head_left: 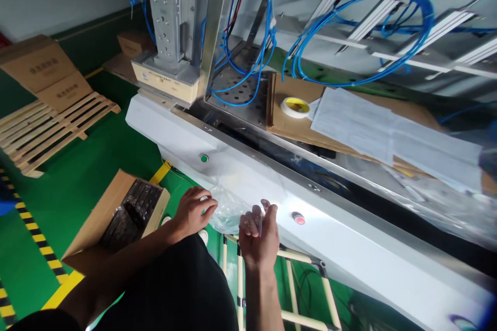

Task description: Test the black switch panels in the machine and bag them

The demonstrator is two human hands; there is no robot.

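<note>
A clear, crinkled plastic bag [228, 211] stretches between my two hands, in front of the white machine panel. My left hand [194, 211] is at the bag's left edge, with thumb and fingers bent together on the film. At the other edge, my right hand [259, 235] is turned palm up, its fingers curled in and the thumb raised beside them, closed on the bag. No contents show through the film.
The white machine front [248, 186] carries a green button [204, 158] and a red button [298, 218]. An open carton [95, 207] holds dark wrapped items. Below stands a tube frame [297, 256]. Tape [295, 107], papers [357, 121] and blue hoses [361, 80] are behind. A pallet [58, 129] is left.
</note>
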